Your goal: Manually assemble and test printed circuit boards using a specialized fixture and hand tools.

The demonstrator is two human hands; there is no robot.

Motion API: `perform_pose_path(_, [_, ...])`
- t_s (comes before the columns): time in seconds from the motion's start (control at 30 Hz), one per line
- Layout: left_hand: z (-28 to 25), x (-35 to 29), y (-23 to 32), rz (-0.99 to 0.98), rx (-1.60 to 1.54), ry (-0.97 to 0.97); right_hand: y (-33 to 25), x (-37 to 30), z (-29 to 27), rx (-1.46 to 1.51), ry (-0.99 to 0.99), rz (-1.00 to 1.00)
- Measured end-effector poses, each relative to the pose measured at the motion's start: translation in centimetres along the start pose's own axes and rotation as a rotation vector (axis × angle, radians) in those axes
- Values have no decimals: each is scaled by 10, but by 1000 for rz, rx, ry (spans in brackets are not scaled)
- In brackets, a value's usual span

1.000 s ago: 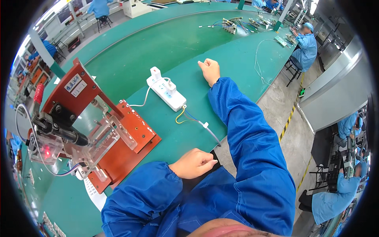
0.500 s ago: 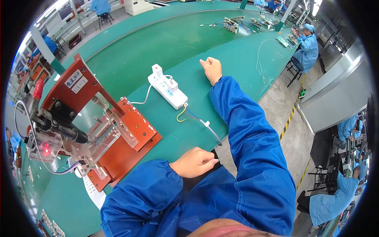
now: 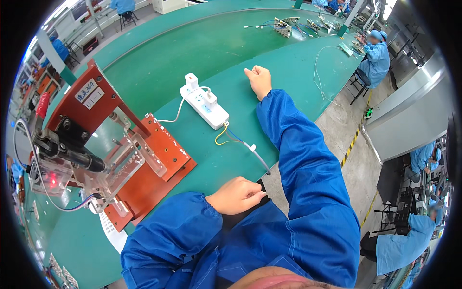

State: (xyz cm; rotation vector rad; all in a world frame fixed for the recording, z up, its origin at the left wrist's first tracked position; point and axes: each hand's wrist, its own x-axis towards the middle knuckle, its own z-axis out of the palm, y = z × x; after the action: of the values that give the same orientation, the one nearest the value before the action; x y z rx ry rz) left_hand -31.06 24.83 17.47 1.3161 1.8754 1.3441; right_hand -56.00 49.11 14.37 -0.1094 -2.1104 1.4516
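Observation:
My right hand [image 3: 260, 83] rests on the green workbench as a loose fist, thumb pointing left, with no object showing in it. Left of it lies a white power strip [image 3: 208, 109] with two white plugs in it, apart from the hand. My left hand [image 3: 236, 195] is curled at the bench's near edge, in front of my body; its fingertips are tucked out of sight and no object shows. Nearest to its left stands an orange-red test fixture [image 3: 103, 98] with a black clamp [image 3: 79, 156], a red-tipped handle and clear plastic parts. Both forearms wear blue sleeves.
A grey cable [image 3: 260, 161] runs from the power strip over the bench edge. Circuit boards with wires [image 3: 284, 27] lie at the far end, near a seated co-worker [image 3: 377, 58]. A white sheet [image 3: 113, 233] lies partly under the fixture. Other workers sit at right.
Both hands keep the same closed pose and place. The view has shifted very slightly, with the fixture a little further left.

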Motion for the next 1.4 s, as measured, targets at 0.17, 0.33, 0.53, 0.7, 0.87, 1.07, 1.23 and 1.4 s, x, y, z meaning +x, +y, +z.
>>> perform_pose_path(0.17, [-2, 2, 2, 25, -5, 25, -2, 1, 0, -2, -4, 7])
perform_pose_path(0.33, [1, 1, 1, 66, -16, 45, 0, -1, -1, -2, -8, -1])
perform_pose_path(0.53, [1, 1, 0, 60, 5, 43, -2, 0, -2, 2, -13, 24])
perform_pose_path(0.7, [0, 1, 1, 50, 3, 36, -1, -1, 0, 6, -15, 10])
perform_pose_path(0.87, [0, 2, 4, 38, -7, 31, 1, -1, -1, 14, -21, 1])
perform_pose_path(1.07, [1, 1, 3, 56, -26, 49, 0, -1, 0, -16, -18, 14])
perform_pose_path(1.23, [0, 1, 4, 45, -23, 40, 1, -2, 0, -6, -23, 16])
perform_pose_path(1.4, [-1, 0, 6, 51, -26, 33, 1, -2, 0, -3, -30, 10])
